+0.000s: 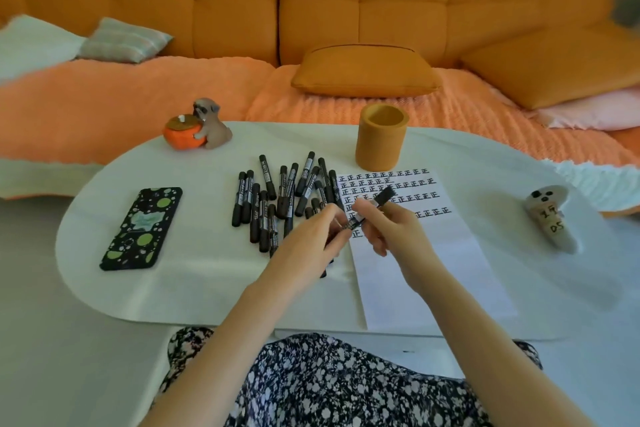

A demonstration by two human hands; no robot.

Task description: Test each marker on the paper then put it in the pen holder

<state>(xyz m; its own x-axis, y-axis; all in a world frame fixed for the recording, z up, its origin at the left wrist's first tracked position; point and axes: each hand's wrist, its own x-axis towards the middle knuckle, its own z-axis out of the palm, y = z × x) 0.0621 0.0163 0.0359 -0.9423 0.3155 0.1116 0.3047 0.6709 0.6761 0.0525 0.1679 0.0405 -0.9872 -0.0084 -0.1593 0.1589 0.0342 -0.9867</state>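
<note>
One black marker (pixel 360 218) is held above the white paper (pixel 429 267) between both hands. My left hand (pixel 320 236) pinches its lower end and my right hand (pixel 388 227) grips its upper part, the cap end sticking out toward the pen holder. Whether the cap is on I cannot tell. Rows of black test marks fill the top of the paper. A pile of several black markers (pixel 277 198) lies left of the paper. The orange cylindrical pen holder (pixel 381 137) stands upright beyond the paper, and its visible inside shows no markers.
A phone in a black dotted case (pixel 142 227) lies at the table's left. A dog-and-pumpkin figurine (pixel 197 126) stands at the far left edge, a small white ghost figure (pixel 550 218) at the right. An orange sofa with cushions runs behind the white table (pixel 207 284).
</note>
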